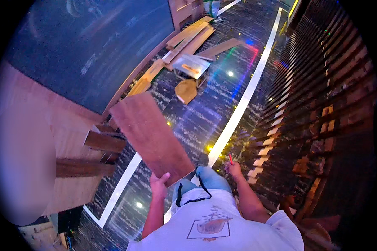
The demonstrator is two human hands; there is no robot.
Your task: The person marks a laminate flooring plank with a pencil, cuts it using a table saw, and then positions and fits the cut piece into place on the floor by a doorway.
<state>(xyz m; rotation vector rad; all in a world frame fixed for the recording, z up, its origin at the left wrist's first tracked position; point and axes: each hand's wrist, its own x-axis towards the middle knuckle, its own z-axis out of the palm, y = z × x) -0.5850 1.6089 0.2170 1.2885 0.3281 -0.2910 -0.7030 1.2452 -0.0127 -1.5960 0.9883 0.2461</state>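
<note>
My left hand [159, 183] is closed on the near end of a rectangular reddish-brown wooden board [151, 134]. Its thumb lies over the top face, and the other fingers are hidden beneath. The board reaches away from me to the upper left, its near right corner close to my thigh. Out to the right, my right hand [234, 168] is closed around a slim red stick, perhaps a pen or marker [231, 158], whose red end points up from the fingers. That hand is apart from the board.
Ahead, several loose planks [188, 44] lie beside a small pale-topped table [191, 65] and a wooden stool [186, 90]. A slatted wooden partition [310, 96] runs along the right. Wooden beams [83, 167] jut out at left below a dark panel [96, 46]. White stripes [243, 104] cross the dark floor.
</note>
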